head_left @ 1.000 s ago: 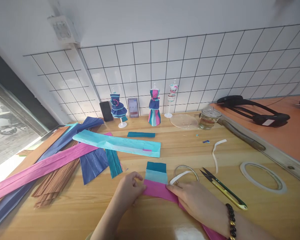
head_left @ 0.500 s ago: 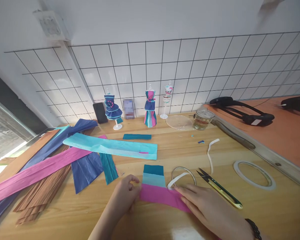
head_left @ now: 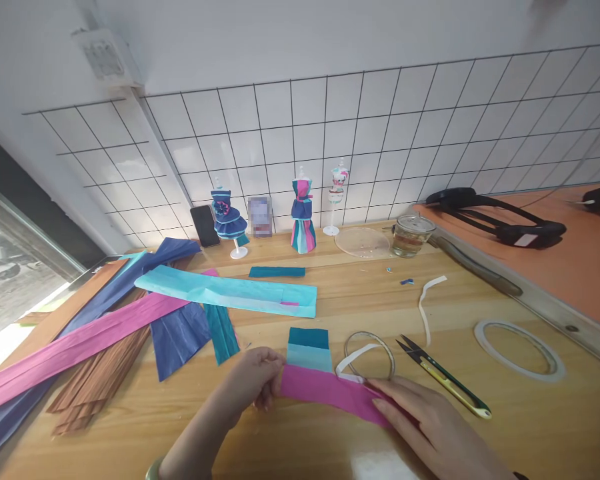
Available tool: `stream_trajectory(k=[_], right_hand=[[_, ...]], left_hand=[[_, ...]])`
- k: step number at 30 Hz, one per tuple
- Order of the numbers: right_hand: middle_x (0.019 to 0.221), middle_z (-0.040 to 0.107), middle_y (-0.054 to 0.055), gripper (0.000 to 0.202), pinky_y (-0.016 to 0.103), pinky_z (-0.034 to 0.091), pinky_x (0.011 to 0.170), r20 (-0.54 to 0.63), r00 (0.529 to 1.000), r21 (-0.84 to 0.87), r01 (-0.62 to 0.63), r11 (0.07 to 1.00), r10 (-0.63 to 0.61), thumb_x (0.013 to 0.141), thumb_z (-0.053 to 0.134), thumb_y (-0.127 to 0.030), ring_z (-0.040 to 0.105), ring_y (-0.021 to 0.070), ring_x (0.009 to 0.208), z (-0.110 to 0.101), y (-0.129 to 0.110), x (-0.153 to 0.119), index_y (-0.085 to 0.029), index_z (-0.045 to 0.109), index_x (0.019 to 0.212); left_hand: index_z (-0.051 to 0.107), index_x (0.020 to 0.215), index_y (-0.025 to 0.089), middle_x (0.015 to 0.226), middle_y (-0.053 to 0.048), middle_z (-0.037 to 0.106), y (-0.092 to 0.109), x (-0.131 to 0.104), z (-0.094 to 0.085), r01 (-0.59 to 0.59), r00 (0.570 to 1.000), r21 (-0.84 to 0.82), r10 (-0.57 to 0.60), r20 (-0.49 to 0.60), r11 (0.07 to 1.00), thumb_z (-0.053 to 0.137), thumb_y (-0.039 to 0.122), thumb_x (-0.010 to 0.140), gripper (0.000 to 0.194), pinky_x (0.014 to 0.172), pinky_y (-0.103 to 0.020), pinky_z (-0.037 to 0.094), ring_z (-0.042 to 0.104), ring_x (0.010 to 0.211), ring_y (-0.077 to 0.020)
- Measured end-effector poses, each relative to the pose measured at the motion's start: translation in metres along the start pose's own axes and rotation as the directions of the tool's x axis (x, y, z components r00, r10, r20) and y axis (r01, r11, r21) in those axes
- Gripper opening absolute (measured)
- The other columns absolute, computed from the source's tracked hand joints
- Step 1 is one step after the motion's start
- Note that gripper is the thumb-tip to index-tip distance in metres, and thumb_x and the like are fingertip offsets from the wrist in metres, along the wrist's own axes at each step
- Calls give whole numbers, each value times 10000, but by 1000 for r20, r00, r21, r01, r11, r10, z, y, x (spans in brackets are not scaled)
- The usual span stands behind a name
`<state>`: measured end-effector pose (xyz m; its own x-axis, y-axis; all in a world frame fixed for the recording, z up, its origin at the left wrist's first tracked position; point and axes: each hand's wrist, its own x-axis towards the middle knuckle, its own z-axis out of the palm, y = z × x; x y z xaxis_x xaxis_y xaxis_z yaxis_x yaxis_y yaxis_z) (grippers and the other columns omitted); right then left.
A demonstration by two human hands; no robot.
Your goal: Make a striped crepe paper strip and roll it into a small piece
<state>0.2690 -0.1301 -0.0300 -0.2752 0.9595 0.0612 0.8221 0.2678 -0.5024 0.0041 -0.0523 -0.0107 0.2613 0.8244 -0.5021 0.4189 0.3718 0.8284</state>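
A pink crepe-paper strip (head_left: 325, 393) stretches between both hands near the table's front. My left hand (head_left: 260, 377) pinches its left end. Over its right part lies my right hand (head_left: 425, 423), the thumb and fingers holding it. Against the strip's upper edge is a short paper piece (head_left: 309, 357), light blue with a teal band at the far end. A narrow roll of white tape (head_left: 393, 353) lies just beyond the right hand, with a loose white end touching the pink edge. To the right are yellow-and-black thread snips (head_left: 445, 380), blades apart.
Paper strips in light blue (head_left: 230, 293), pink, navy and brown (head_left: 100, 380) overlap on the left. Small dressed mannequins (head_left: 303, 213) stand along the tiled wall beside a phone (head_left: 205, 225). A glass (head_left: 413, 235) and another tape ring (head_left: 520, 350) are on the right.
My right hand has slid slightly right along the pink strip. My left hand has closed its fingers more tightly at the left end. The view has shifted slightly.
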Motion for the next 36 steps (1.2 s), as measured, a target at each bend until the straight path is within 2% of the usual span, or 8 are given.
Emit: stream_trajectory(k=[3, 8, 11, 16, 19, 24, 28, 36], right_hand=[[1077, 648, 46, 323, 342, 474, 885, 6, 1000, 30, -11, 999, 11, 923, 340, -362, 600, 189, 986, 1, 1, 0, -247, 586, 1098], [1086, 642, 54, 322, 337, 472, 889, -1, 1000, 58, 19, 998, -19, 922, 347, -355, 597, 189, 992, 4, 6, -1, -241, 575, 1119], [1069, 649, 59, 318, 333, 481, 878, -24, 999, 61, 35, 997, -34, 918, 356, -349, 604, 192, 979, 4, 7, -1, -237, 586, 1106], [1034, 668, 53, 297, 313, 506, 839, -61, 996, 55, 66, 996, -63, 906, 383, -343, 627, 194, 939, 4, 7, -2, -247, 610, 1072], [1040, 670, 47, 293, 308, 511, 838, -100, 993, 40, 73, 997, -69, 896, 403, -355, 630, 198, 945, 4, 9, -2, -253, 620, 1065], [1084, 655, 12, 308, 317, 498, 872, -65, 998, 39, 19, 999, -16, 902, 381, -385, 608, 184, 999, 4, 10, -2, -283, 606, 1087], [1074, 661, 16, 316, 322, 499, 873, -64, 998, 40, 5, 999, -3, 894, 390, -404, 612, 188, 993, 4, 10, -1, -276, 618, 1071], [1050, 674, 49, 328, 307, 513, 839, -106, 994, 138, -8, 990, 22, 891, 396, -384, 628, 203, 967, -3, 11, 1, -250, 649, 1053]], left_hand=[[515, 803, 159, 456, 63, 525, 4, 2, 3, 6, 999, 52, -3, -52, 999, 448, 319, 709, 198, 319, -173, 283, 449, 309, -77], [485, 607, 172, 428, 47, 495, 4, 8, 3, -20, 997, 188, 34, -72, 982, 421, 287, 729, 179, 334, -185, 276, 457, 312, -88], [531, 648, 172, 429, 62, 467, 1, 8, -1, -27, 988, 294, 71, -139, 955, 436, 257, 719, 146, 372, -208, 310, 423, 312, -92], [670, 802, 194, 596, 13, 525, -4, -1, -4, -101, 950, 500, 233, -208, 860, 490, 223, 725, 198, 577, -254, 373, 537, 595, -158], [691, 841, 232, 758, -29, 586, -4, -8, -3, -172, 923, 674, 357, -146, 719, 455, 228, 789, 242, 677, -266, 388, 563, 744, -181], [682, 830, 246, 802, -36, 598, -4, -5, -7, -241, 903, 784, 427, -35, 573, 438, 231, 837, 245, 703, -258, 405, 562, 786, -177], [671, 831, 223, 802, -54, 608, -12, 8, -16, -402, 808, 821, 579, 111, 405, 426, 224, 862, 247, 722, -299, 395, 528, 809, -194], [634, 798, 196, 773, -57, 614, -16, 11, -18, -446, 771, 774, 633, 76, 450, 372, 219, 885, 277, 751, -314, 396, 527, 796, -187]])
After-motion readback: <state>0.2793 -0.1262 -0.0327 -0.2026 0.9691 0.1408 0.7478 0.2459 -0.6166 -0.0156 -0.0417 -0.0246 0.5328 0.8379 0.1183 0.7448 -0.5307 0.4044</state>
